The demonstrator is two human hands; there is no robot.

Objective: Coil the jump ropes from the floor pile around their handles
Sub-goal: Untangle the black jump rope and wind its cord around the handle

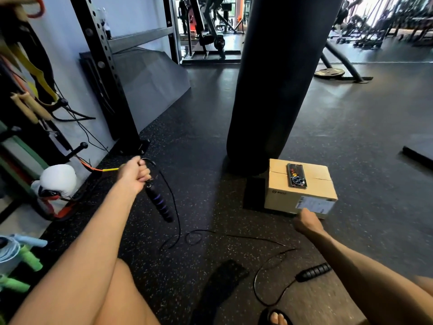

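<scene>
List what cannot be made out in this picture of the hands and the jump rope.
Right hand, head view: blurred and seen from behind; its fingers, and whether they hold anything, cannot be told.
Black handle on the floor: one end hidden behind the right forearm.
Rope inside the left hand: covered by curled fingers.
Label on the box: print too small to read.

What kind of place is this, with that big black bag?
Most likely a gym: there is a tall punching bag, a weight plate lies on the floor beyond it, and exercise machines stand at the back.
</scene>
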